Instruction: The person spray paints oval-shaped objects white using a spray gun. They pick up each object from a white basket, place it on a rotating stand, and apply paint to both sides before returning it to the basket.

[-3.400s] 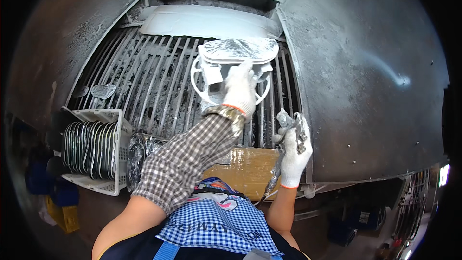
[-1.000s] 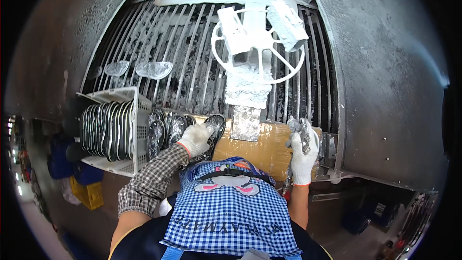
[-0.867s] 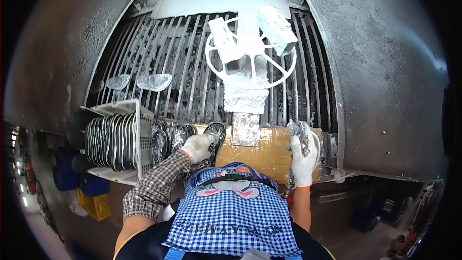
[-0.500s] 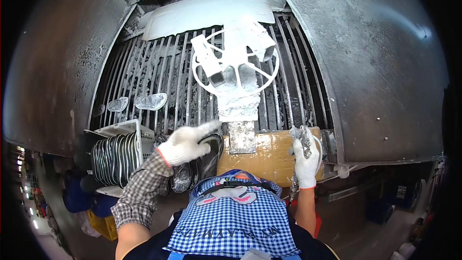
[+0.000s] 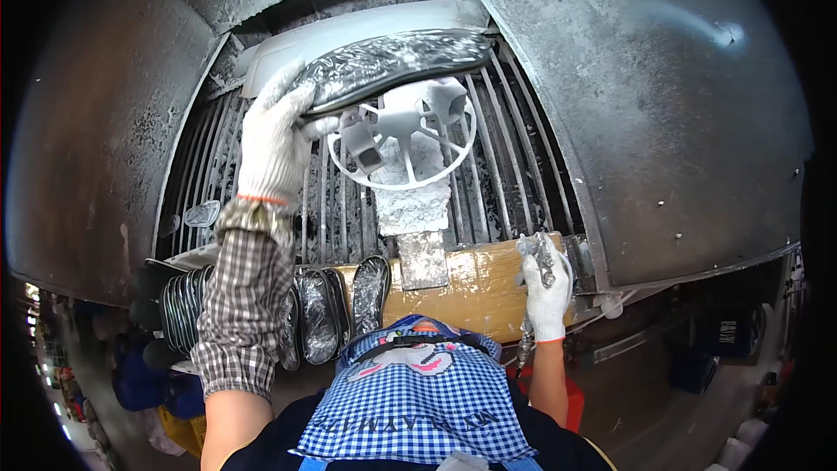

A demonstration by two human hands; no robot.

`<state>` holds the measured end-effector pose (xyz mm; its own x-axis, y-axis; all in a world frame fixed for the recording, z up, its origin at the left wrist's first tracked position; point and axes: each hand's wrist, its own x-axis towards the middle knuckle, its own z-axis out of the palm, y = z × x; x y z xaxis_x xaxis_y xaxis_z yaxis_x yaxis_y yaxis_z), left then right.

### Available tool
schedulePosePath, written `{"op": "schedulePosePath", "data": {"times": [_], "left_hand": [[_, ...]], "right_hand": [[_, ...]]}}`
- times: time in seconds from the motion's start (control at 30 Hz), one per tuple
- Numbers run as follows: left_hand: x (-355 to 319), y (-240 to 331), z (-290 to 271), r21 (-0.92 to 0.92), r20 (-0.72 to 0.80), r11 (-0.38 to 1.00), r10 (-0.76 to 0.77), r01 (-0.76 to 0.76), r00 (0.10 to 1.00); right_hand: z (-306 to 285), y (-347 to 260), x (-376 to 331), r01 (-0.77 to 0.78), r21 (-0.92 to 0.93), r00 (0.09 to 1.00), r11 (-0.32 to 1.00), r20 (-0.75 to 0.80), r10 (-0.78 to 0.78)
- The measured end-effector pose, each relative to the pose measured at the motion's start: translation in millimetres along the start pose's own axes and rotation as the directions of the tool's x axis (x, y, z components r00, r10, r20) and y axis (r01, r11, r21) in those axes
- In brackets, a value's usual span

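Observation:
My left hand [image 5: 275, 144], in a white knit glove, is closed on the heel or toe end of a dark shoe sole [image 5: 397, 61] with a shiny, crinkled film over it. The sole is held sideways above a white-coated spoked wheel stand [image 5: 403, 126] with block-shaped supports, hiding part of the wheel's far side. My right hand [image 5: 547, 305], gloved too, grips a small metal spray gun [image 5: 546, 262] over the tape-covered brown board [image 5: 484, 266]. Several more film-covered soles [image 5: 321, 314] stand or lie at the near edge, close to my left forearm.
Metal bars form a residue-caked grate [image 5: 514, 148] under the stand. Tall stained metal walls [image 5: 680, 139] flank it on both sides. A basket [image 5: 193, 257] with a row of dark soles stands at the left. A pale sheet [image 5: 261, 70] lies at the back.
My left hand has moved forward from the near row of soles to above the wheel stand and now holds a sole. The right hand stays by the board with the spray gun.

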<state>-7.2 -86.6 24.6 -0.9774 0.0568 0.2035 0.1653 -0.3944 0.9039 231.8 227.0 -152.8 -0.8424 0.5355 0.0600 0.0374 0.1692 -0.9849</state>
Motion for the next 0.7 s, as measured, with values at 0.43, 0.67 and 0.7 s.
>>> {"op": "schedulePosePath", "data": {"times": [0.43,0.67,0.7], "left_hand": [[38.4,-47.7,-19.8,0.192,-0.066,0.980,0.056,-0.042,0.996],[35.9,-43.4,-17.0,0.168,-0.128,0.982,-0.064,0.085,0.990],[36.3,-43.0,-18.4,0.197,-0.131,0.975,-0.076,0.101,0.988]], "right_hand": [[-8.7,5.2,0.1,0.062,-0.124,0.996,0.990,0.064,-0.054],[-6.9,-0.2,-1.9,-0.004,-0.079,0.997,0.997,0.074,0.010],[-7.0,0.7,-2.2,-0.009,-0.075,0.997,0.997,0.075,0.014]]}}
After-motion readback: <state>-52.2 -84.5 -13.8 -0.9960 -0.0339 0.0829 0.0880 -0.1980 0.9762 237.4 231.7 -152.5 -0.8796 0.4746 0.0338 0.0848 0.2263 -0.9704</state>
